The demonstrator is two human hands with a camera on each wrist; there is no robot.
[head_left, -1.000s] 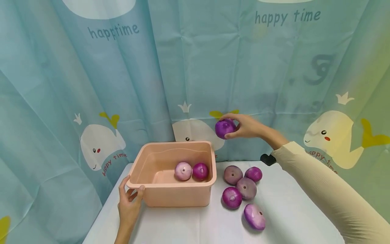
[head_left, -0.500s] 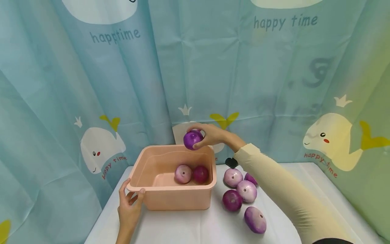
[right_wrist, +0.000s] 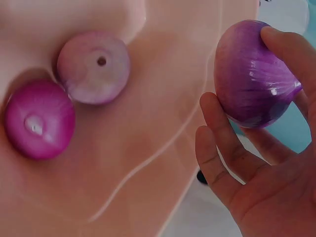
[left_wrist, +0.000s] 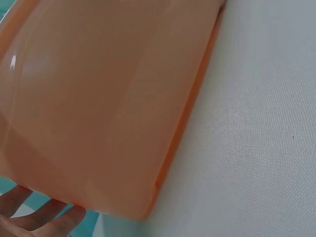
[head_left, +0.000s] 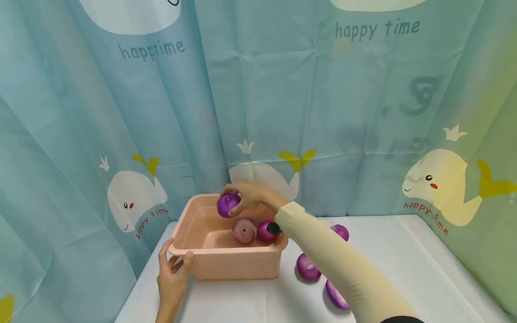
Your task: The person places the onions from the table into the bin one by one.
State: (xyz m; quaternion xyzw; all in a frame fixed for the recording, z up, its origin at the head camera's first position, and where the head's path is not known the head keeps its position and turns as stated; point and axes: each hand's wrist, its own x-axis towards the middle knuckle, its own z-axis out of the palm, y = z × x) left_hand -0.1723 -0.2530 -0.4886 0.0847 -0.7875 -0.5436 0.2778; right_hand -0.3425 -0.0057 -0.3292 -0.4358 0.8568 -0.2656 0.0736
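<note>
In the head view, a peach plastic bin [head_left: 234, 265] stands on the white table. My left hand [head_left: 173, 280] grips its near left corner, thumb at the front rim and fingers along the left side; its fingers [left_wrist: 61, 222] show against the bin in the left wrist view. A purple onion [head_left: 227, 205] is pinched between thumb and fingers of my right hand [head_left: 251, 196], over the back of the bin's opening. Inside the bin a pale onion [right_wrist: 94, 67] and a magenta onion [right_wrist: 39, 119] lie side by side at the right.
Right of the bin, several onions lie on the table, among them a magenta onion [head_left: 308, 268], a two-toned onion [head_left: 337, 297] and a farther onion [head_left: 341, 231]. My right sleeve [head_left: 339, 269] covers others. A blue curtain [head_left: 274, 103] with whale prints hangs behind the table.
My right hand has carried the purple onion leftward and down, from beyond the bin's right side to over its opening. The left hand keeps its grip on the corner.
</note>
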